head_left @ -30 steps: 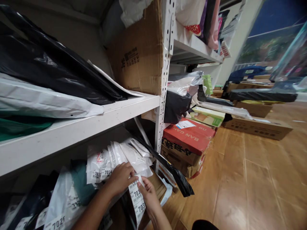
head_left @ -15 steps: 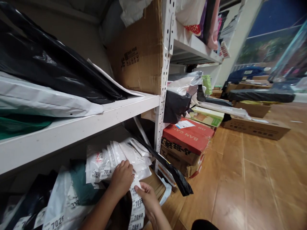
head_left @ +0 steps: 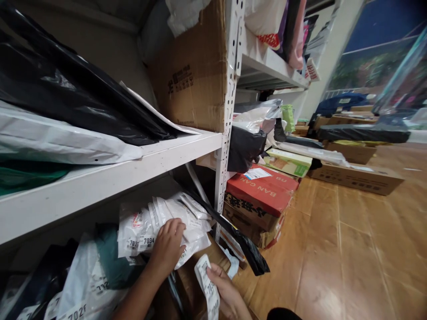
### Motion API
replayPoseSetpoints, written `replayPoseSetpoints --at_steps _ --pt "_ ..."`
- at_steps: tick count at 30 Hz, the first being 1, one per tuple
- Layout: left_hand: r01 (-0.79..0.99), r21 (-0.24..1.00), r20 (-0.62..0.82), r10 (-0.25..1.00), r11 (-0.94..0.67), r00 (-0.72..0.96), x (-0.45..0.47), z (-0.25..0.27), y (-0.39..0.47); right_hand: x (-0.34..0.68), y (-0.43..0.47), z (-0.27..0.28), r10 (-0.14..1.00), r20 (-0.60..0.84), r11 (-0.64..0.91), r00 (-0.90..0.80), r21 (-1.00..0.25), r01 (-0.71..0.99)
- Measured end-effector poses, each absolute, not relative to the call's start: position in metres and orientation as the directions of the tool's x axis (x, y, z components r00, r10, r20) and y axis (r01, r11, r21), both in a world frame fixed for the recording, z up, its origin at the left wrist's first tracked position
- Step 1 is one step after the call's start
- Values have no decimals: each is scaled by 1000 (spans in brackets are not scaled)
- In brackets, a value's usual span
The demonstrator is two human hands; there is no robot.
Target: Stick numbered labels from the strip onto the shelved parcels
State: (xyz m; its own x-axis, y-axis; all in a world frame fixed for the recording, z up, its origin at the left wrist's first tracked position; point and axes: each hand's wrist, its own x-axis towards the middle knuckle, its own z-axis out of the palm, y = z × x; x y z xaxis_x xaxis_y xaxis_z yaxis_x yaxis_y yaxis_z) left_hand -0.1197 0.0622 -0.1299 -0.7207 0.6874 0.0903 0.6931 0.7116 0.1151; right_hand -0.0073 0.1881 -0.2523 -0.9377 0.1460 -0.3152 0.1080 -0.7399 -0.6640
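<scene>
My left hand (head_left: 168, 242) rests on a pile of white plastic parcel bags (head_left: 195, 222) on the lower shelf, its fingers lying over the top bags and holding nothing that I can see. Number labels show on the bags, one reading 7034. Between the thumb and fingers of my right hand (head_left: 225, 289) is a strip of number labels (head_left: 210, 289), apart from the bags and hanging downward. Printed numbers show along the strip, partly blurred. Beneath the strip stands a brown cardboard box (head_left: 190, 278).
A white shelf board (head_left: 110, 178) passes above my hands, with a perforated post (head_left: 225, 133) at its end. A long black wrapped parcel (head_left: 245, 249) sticks out past the post. Red box (head_left: 263, 189) stands beyond. More labelled bags (head_left: 80, 275) lie lower left.
My right hand has moved right and down with the label strip, away from the bags and my left hand. My left hand stays on the bags, its fingers slightly shifted.
</scene>
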Motion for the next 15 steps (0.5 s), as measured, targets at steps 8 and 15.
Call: replayPoseSetpoints --at_steps 8,15 --pt "651 457 -35 744 606 -668 -142 -123 71 -62 202 -220 242 8 -378 -970 -920 -102" --pt "579 207 -105 606 789 -789 -148 -123 96 -91 205 -229 420 -35 -165 -907 -986 -39"
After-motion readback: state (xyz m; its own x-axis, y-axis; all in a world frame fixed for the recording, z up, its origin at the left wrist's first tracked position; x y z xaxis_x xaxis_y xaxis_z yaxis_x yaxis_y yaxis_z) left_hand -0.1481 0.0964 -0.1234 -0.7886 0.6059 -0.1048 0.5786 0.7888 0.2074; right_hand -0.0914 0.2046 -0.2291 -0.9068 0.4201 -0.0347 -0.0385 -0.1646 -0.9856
